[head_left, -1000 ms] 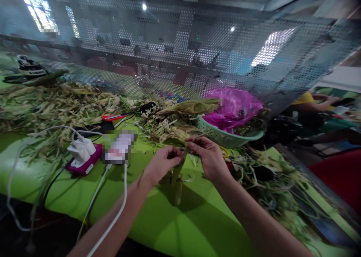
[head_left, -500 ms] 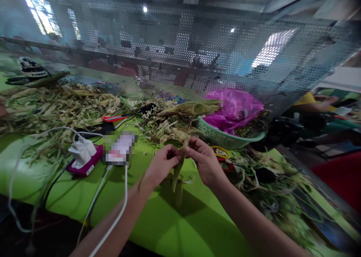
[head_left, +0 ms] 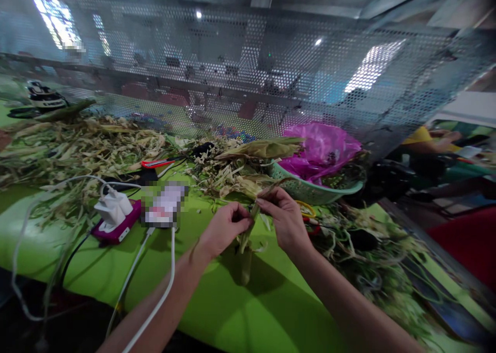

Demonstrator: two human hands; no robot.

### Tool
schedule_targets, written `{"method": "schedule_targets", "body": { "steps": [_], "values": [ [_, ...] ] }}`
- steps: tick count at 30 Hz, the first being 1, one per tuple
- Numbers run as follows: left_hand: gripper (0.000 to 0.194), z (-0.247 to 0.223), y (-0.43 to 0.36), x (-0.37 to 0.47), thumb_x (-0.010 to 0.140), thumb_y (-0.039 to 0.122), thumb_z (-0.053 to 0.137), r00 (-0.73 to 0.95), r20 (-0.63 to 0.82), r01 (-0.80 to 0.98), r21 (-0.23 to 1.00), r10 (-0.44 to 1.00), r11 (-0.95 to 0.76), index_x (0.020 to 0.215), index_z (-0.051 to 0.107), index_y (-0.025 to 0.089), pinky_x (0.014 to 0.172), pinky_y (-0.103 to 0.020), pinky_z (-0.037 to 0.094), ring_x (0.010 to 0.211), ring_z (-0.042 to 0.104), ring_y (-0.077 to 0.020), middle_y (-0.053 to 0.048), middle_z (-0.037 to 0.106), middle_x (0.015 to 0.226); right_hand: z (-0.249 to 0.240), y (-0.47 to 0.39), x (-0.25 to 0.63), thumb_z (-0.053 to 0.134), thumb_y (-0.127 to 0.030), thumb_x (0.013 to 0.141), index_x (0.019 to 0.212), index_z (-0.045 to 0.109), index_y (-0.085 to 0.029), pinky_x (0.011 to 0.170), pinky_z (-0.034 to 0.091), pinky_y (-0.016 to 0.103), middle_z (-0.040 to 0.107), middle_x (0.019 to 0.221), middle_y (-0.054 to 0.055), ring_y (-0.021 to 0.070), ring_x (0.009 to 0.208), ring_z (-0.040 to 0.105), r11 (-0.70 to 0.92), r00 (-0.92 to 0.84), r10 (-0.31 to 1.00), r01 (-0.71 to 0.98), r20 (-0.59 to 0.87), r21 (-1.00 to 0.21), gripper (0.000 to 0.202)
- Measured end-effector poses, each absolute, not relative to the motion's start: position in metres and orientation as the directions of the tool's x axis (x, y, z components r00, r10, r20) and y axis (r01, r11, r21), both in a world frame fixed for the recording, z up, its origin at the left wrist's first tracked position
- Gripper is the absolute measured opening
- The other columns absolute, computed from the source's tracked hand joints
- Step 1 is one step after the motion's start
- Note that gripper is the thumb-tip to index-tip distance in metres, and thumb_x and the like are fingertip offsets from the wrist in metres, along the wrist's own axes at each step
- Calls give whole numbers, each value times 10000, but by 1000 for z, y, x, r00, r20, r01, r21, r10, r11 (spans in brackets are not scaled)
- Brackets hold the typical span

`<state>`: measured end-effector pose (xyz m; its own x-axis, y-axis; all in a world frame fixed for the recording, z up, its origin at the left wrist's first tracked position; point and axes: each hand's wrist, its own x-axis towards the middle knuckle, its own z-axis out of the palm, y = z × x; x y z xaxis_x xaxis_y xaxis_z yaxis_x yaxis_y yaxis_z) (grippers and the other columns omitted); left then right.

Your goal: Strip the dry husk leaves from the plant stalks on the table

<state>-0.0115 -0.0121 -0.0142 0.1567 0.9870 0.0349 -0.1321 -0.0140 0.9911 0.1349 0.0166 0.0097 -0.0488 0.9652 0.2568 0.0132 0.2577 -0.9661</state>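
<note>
Lettering: on one black-and-white object (head_left: pixel 44 97), far left, too small to read; one phone (head_left: pixel 166 203), screen blurred out.

Hands, two: left hand (head_left: pixel 225 229), thumb and forefinger pinched together on the husk strip (head_left: pixel 247 233); right hand (head_left: pixel 285 216), likewise pinched, gripping the same strip higher up.

Husk strip, one, dried, greenish: between the hands, above the green counter (head_left: pixel 217 311), lower end hanging beneath the left fingertips.

Power strip (head_left: pixel 132 219), purple, one, left of the phone, bearing white plugs, count unclear. Red-handled tool (head_left: pixel 158 163), one, beyond the phone. Basket (head_left: pixel 321 192), pale green, one, beyond the right hand, holding one purple plastic bag (head_left: pixel 321 146). Loose husks (head_left: pixel 96 141), heaped left, uncountable.
</note>
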Motion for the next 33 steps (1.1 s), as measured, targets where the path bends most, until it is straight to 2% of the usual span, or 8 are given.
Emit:
{"method": "schedule_targets", "body": {
  "steps": [8,14,18,21,24,28,31,33],
  "values": [
    [101,-14,-13,-15,676,170,636,246,8,-75,997,969,11,756,573,168,615,-248,407,615,514,-113,8,570,666,20,30,151,692,-286,698,805,586,-217,632,417,259,572,762,-16,130,665,503,327,88,943,-67,321,-943,166],
    [121,-14,-14,-19,665,99,566,167,73,152,983,983,-99,748,623,167,705,-276,439,732,578,-154,-26,651,755,27,51,186,662,-329,738,848,626,-222,670,426,293,631,768,1,163,688,549,447,65,872,298,486,-843,158],
    [98,-16,-11,-20,708,171,601,39,81,96,992,996,-84,802,628,169,690,-273,442,736,577,-154,-35,647,785,32,55,209,627,-223,722,835,697,-237,723,426,339,701,849,39,225,775,605,410,-208,884,774,418,-483,133],
    [110,-15,-10,-20,713,195,609,-10,40,19,999,999,-39,818,615,166,624,-253,429,680,557,-136,-32,632,772,32,52,206,569,-205,779,882,706,-244,758,429,339,706,932,56,238,851,621,396,-219,851,865,477,-308,175],
    [130,-13,-10,-19,712,210,607,-33,-3,-49,999,999,1,833,600,162,574,-237,410,621,526,-114,-14,610,740,22,57,189,547,-247,829,924,693,-218,765,448,310,703,925,55,207,816,632,484,-299,840,789,454,-377,177],
    [137,-12,-10,-18,715,221,605,-23,-56,-118,992,998,53,833,584,155,555,-234,412,577,512,-99,-8,602,718,0,77,171,653,-241,738,1139,633,-189,771,443,312,662,1090,92,201,808,613,467,-320,865,795,386,-387,404],
    [157,-13,-9,-18,727,242,610,-23,-76,-166,984,997,72,857,581,159,558,-236,413,573,538,-99,-12,618,736,-9,89,169,666,-238,708,947,675,-182,723,417,297,668,898,55,199,781,584,439,-294,880,803,373,-404,245],
    [182,-14,-9,-18,737,257,618,-25,-92,-187,979,995,86,888,590,160,582,-238,422,640,584,-116,-34,648,796,-8,89,170,654,-264,717,814,659,-179,686,402,287,634,756,18,182,715,558,433,-274,892,747,359,-505,129]
  ]
}}
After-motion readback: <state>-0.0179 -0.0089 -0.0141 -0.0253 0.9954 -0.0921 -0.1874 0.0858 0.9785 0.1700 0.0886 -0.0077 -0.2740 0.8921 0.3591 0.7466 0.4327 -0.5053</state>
